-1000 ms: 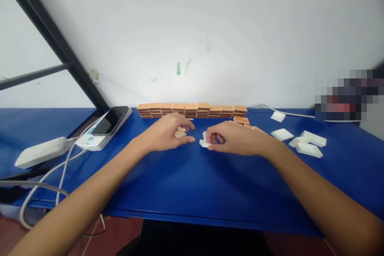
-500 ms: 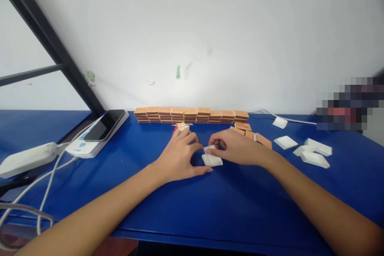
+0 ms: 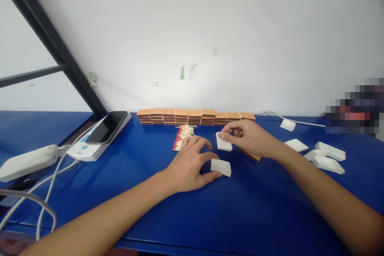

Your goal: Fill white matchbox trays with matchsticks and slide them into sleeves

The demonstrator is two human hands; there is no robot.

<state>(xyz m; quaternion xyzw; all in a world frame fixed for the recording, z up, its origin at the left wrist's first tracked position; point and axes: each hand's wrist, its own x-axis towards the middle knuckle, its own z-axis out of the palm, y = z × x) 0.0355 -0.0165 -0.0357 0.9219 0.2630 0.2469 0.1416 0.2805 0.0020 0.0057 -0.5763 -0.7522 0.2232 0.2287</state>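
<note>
My right hand (image 3: 240, 138) pinches a small white matchbox tray (image 3: 224, 143) between thumb and fingers, tilted and held just above the table. Nearer to me, a second white matchbox tray (image 3: 222, 167) lies on the blue table. My left hand (image 3: 193, 162) has its thumb at this tray's lower edge and its index finger at the upper edge, the other fingers curved over the table. Just beyond them is a pile of red-headed matches (image 3: 184, 134), partly covered by the fingers. An orange matchbox (image 3: 253, 156) shows partly beneath my right hand.
A low row of stacked matchboxes (image 3: 195, 116) runs along the wall. Several loose white trays (image 3: 328, 164) lie at right. On the left are a phone (image 3: 108, 128) on a white box, a white power strip (image 3: 30, 163) and looping cables (image 3: 49, 200).
My right hand has moved the upper tray up and away from the lower one. My left thumb and index finger have come to the lower tray's edges. More matches show.
</note>
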